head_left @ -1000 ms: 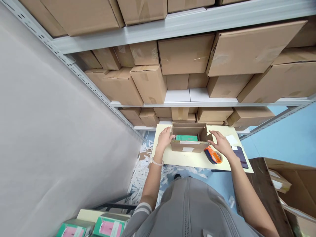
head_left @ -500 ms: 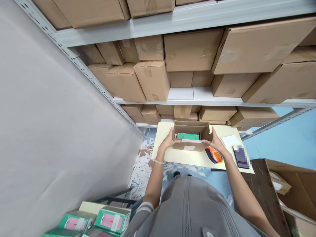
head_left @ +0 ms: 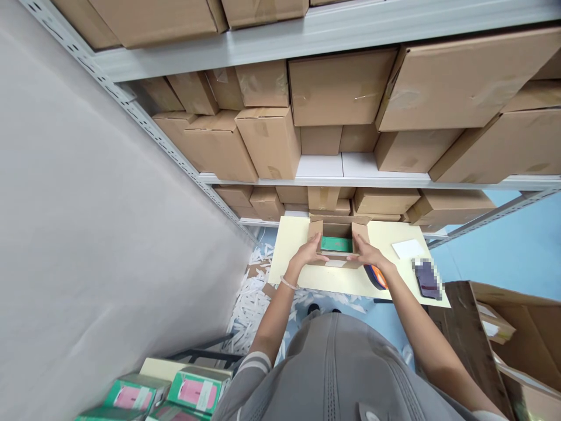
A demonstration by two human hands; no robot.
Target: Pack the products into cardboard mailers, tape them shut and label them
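Observation:
A small cardboard box [head_left: 343,264] stands on the pale yellow table with its top open. Inside lies a green box [head_left: 336,244]. My left hand [head_left: 309,252] grips the box's left side, its fingers on the inward-turned left flap and its thumb along the front edge. On the opposite side my right hand [head_left: 364,251] holds the right flap [head_left: 360,229] in the same way. The back flap stands up behind. Just under my right wrist is an orange and dark blue tape dispenser [head_left: 377,277], partly hidden by the forearm.
On the table [head_left: 289,234] are a white card [head_left: 408,249] and a phone [head_left: 427,279]. Shelves [head_left: 319,166] packed with cartons rise behind it. A large open carton [head_left: 521,304] stands at right. Green boxes [head_left: 197,390] sit at lower left, and paper strips [head_left: 249,310] litter the floor.
Both hands have moved inward, folding the box's two side flaps over the opening. The right forearm now covers more of the tape dispenser.

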